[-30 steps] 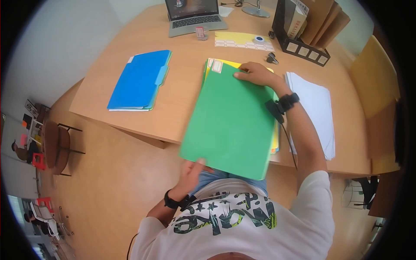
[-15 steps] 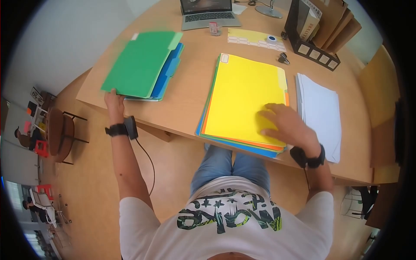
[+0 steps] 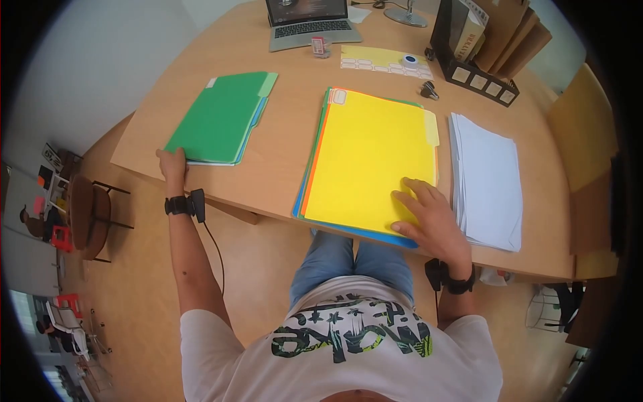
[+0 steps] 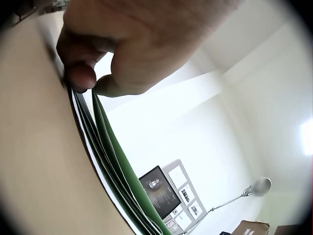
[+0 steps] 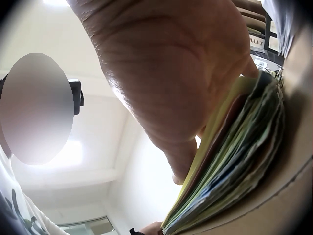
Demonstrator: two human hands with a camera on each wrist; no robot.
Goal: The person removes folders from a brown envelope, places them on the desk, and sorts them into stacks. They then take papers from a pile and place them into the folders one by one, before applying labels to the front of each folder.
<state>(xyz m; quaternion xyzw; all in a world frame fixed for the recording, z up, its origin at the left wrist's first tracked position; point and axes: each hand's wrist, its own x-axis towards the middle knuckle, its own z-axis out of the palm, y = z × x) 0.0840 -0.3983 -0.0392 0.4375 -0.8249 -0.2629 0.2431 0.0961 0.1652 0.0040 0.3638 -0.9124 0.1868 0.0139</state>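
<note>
On the left of the desk, a green folder [image 3: 221, 117] lies over blue folders [image 3: 257, 112], whose edges show along its right side. My left hand [image 3: 174, 166] holds the green folder's near left corner; the left wrist view has the thumb [image 4: 108, 87] at the green edge and a finger [image 4: 80, 77] lower, beside the stack. In front of me is a thick pile topped by a yellow folder [image 3: 375, 154], with orange, blue and green edges peeking out. My right hand [image 3: 435, 218] rests on its near right part, fingers spread.
White papers [image 3: 489, 181] lie right of the yellow pile. Farther back are a laptop [image 3: 311, 33], a small red-and-white box [image 3: 318, 46], a yellow label sheet [image 3: 362, 59], a dark clip [image 3: 429, 90] and a black file holder [image 3: 482, 82]. The desk's front edge runs just below the pile.
The green folder went from the middle pile to the left blue stack, carried by my left hand, and has settled lower. The yellow folder came into view; my right hand moved down onto its near part.
</note>
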